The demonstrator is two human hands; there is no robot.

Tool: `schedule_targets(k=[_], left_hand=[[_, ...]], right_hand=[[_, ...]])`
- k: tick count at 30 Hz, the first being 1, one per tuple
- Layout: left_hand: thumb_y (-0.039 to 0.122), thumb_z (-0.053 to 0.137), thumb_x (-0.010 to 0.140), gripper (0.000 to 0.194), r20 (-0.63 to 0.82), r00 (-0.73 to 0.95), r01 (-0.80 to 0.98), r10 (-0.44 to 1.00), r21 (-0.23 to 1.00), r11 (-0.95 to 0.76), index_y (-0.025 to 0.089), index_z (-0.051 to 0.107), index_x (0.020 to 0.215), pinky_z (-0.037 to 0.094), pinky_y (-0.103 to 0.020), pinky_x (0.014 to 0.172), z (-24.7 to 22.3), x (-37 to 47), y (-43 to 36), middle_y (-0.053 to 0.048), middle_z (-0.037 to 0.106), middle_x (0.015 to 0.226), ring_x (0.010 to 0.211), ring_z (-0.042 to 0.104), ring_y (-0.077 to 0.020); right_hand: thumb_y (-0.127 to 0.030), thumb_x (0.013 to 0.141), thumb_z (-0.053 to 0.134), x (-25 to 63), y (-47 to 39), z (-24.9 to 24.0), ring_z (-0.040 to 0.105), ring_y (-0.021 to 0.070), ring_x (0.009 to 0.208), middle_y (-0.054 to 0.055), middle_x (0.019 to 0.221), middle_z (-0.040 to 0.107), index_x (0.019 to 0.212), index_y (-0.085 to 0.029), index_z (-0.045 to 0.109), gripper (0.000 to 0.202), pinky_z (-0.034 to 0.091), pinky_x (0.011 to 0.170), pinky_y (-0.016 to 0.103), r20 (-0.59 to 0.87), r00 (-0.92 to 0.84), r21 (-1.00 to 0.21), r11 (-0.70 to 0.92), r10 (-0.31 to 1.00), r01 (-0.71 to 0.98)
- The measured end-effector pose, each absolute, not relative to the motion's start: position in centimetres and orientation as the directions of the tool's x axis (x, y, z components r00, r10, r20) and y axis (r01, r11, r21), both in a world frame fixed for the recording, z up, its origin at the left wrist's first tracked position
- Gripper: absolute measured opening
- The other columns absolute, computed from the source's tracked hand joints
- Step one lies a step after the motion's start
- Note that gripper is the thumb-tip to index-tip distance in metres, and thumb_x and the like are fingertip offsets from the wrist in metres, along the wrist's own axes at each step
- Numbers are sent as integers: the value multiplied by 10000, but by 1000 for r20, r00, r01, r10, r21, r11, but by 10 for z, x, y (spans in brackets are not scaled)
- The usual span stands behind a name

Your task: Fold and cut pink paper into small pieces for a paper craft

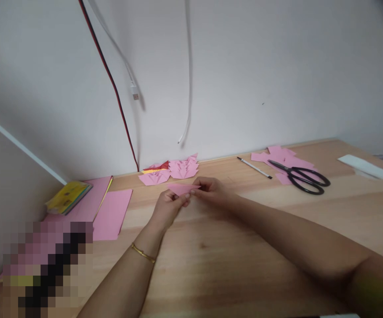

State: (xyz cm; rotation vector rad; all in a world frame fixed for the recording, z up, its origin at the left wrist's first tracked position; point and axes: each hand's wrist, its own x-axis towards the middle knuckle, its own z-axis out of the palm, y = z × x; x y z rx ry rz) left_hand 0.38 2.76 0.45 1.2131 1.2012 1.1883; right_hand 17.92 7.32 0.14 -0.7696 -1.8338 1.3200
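Note:
Between my two hands is a small folded piece of pink paper [179,189], roughly triangular, held just above the wooden table. My left hand [170,204] pinches it from the left and below, with a gold bracelet [142,253] on that wrist. At the paper's right tip, the thumb and fingers of my right hand [213,191] are closed on it. Just behind my hands, against the wall, lie several folded pink paper pieces [183,169], with a red and yellow folded piece [158,168] among them.
Black-handled scissors [297,174] lie over pink paper scraps [286,154] at the right, near a pen [254,168] and a white strip [365,166]. Pink sheets [114,214] and a yellow booklet [68,197] are at the left. Cables [189,88] hang down the wall.

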Motion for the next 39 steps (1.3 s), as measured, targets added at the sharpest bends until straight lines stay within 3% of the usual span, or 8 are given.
schedule_targets(k=[6, 15, 25, 39], left_hand=[[309, 716, 687, 200, 9, 51, -44, 999, 999, -7, 131, 624, 671, 395, -246, 611, 4, 2, 29, -3, 564, 609, 593, 490, -104], [341, 703, 709, 233, -25, 65, 31, 998, 999, 23, 126, 620, 677, 378, -241, 600, 0, -2, 29, -6, 554, 605, 592, 477, -103], [339, 719, 684, 236, -16, 90, -9, 996, 1000, 17, 117, 642, 696, 375, -242, 606, 4, 2, 29, -8, 561, 602, 598, 484, -105], [353, 727, 664, 251, -31, 91, 7, 995, 1000, 30, 118, 638, 651, 372, -236, 582, 7, 5, 28, -12, 559, 583, 580, 480, -104]], right_hand=[[-442, 808, 575, 180, 73, 4, 464, 117, 649, 5, 681, 533, 737, -153, 592, 298, 360, 597, 238, 251, -502, -932, 346, 828, 104], [-433, 802, 591, 183, 76, 5, 424, 98, 611, -14, 664, 502, 769, -146, 595, 288, 328, 566, 227, 226, -449, -950, 298, 865, 95], [-450, 760, 636, 177, 75, -7, 593, 174, 758, 50, 798, 672, 893, -161, 690, 323, 448, 653, 280, 215, -556, -960, 277, 803, 29], [-416, 782, 619, 179, 77, -7, 585, 161, 741, 53, 802, 671, 908, -147, 693, 306, 443, 653, 275, 212, -559, -959, 282, 802, 41]])
